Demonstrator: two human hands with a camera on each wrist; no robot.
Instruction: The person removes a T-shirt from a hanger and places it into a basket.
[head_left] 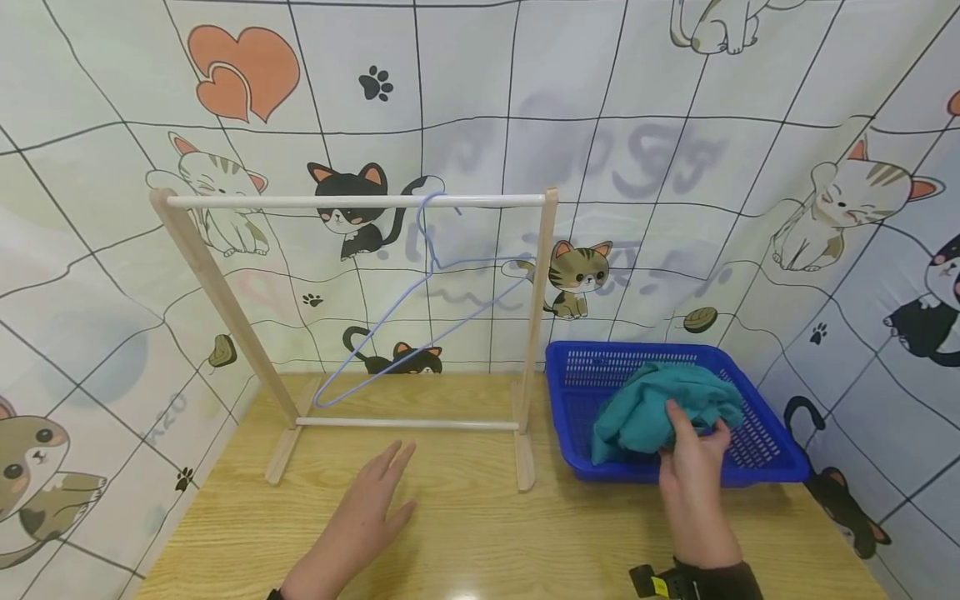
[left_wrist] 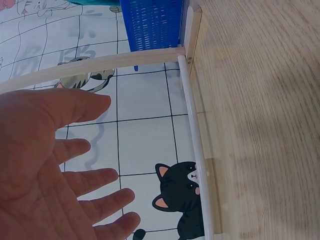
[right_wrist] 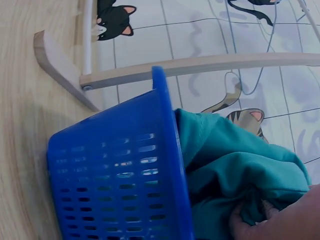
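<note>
A bunched teal cloth (head_left: 637, 408) lies in a blue plastic basket (head_left: 558, 417) at the right of the table. My right hand (head_left: 693, 479) reaches over the basket's near rim and grips the cloth, thumb on top. Folds of cloth hide part of its fingertips in the right wrist view. My left hand (head_left: 363, 508) hovers over the table in front of a wooden rack, its fingers extended and nothing in them. A thin light-blue clothes hanger (head_left: 433, 265) hangs tilted from the rack's top white rod (head_left: 337, 202).
The rack stands on two wooden posts (head_left: 542, 317) with feet, and a lower white rod (head_left: 405, 424) joins them. The basket sits just right of the right post. A cat-patterned sheet (head_left: 480, 92) covers the walls behind the wooden table (head_left: 480, 533).
</note>
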